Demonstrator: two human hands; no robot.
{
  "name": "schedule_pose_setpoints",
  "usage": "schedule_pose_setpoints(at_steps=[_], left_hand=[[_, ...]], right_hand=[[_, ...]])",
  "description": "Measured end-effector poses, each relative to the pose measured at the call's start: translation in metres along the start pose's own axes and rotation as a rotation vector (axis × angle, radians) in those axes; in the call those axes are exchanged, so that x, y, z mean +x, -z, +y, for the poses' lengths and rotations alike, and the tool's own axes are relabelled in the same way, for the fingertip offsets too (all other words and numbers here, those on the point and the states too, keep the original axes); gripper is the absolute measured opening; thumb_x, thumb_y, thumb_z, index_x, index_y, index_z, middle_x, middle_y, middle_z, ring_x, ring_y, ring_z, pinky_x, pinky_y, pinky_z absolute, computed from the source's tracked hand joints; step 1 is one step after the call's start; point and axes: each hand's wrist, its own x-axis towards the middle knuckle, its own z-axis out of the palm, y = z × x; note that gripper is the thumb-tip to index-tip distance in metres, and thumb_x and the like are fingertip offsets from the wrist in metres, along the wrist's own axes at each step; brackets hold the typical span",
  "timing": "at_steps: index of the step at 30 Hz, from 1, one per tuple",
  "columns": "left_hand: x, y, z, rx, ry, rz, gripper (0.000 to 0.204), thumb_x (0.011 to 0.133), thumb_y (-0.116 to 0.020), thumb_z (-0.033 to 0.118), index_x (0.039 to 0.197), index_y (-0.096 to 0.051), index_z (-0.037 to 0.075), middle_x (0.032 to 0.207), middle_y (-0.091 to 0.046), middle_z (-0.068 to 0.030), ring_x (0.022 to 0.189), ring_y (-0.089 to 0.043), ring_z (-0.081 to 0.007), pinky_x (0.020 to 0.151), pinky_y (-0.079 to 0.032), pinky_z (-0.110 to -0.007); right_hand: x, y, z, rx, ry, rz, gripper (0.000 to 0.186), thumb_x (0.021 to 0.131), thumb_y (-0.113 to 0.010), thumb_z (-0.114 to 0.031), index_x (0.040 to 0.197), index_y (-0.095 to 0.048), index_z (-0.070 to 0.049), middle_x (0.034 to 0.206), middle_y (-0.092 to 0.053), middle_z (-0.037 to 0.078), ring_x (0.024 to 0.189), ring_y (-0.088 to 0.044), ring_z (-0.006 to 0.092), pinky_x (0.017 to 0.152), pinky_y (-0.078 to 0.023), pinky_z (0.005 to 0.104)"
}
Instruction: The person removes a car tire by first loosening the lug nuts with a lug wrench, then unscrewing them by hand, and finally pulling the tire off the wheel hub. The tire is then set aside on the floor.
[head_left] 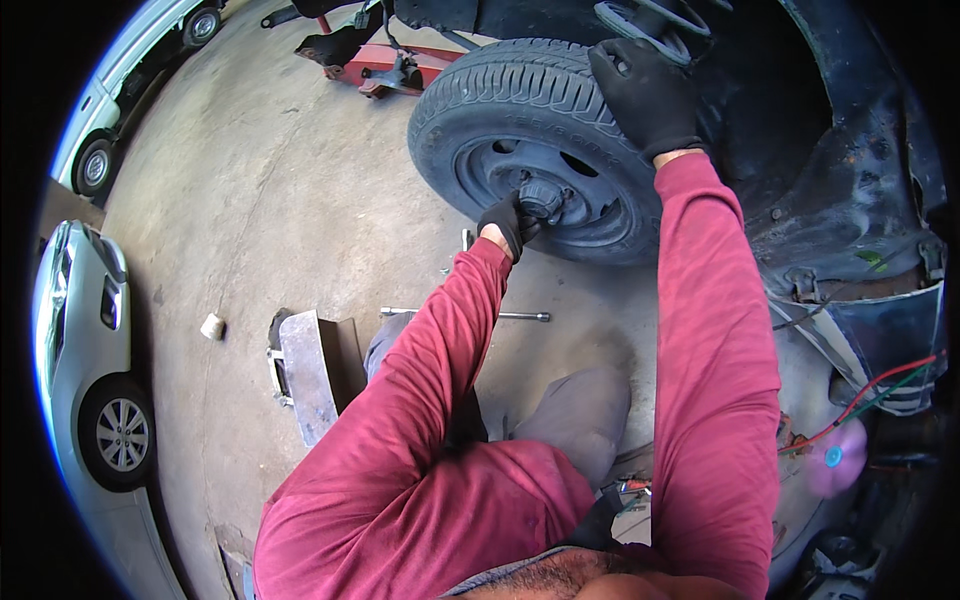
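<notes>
A black car wheel (478,145) with a steel rim stands upright at the open wheel arch, its outer face toward me. My right hand (645,95), in a black glove, grips the top right of the tire with fingers curled over the tread. My left hand (508,224), gloved too, is at the rim's centre beside the hub cap (541,199). Its fingers are closed in a pinch against the wheel; whatever they hold is hidden. Below, a long metal wheel wrench (525,316) lies on the floor, partly behind my left arm.
A coil spring (650,28) hangs above the wheel; a red jack (430,65) lies behind it. Left of my leg stands a metal box (305,365). A small whitish cup (212,326) and a silver car (90,330) are farther left. Red and green hoses (870,390) run at right.
</notes>
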Motion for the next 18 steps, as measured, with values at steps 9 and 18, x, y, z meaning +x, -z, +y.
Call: schedule_pose_setpoints(at_steps=[9,18], left_hand=[[-0.009,-0.017,-0.011,0.005,-0.053,0.335,0.045,0.104,-0.05,0.049,0.101,-0.065,0.007,0.073,-0.063,-0.0082,0.053,-0.066,-0.0235,0.049,-0.059,-0.04],[-0.003,-0.005,-0.008,-0.102,0.118,0.196,0.033,0.104,-0.051,0.046,0.1,-0.063,0.015,0.067,-0.058,-0.0031,0.05,-0.061,-0.0215,0.051,-0.058,-0.041]], right_hand=[[-0.001,0.001,-0.004,-0.013,-0.101,-0.095,0.036,0.1,-0.059,-0.045,0.115,-0.076,-0.016,0.113,-0.076,0.01,0.102,-0.073,0.034,0.087,-0.058,0.0445],[-0.001,0.003,-0.007,-0.009,-0.089,-0.082,0.037,0.099,-0.059,-0.045,0.115,-0.076,-0.016,0.114,-0.075,0.011,0.102,-0.072,0.0341,0.087,-0.057,0.0448]])
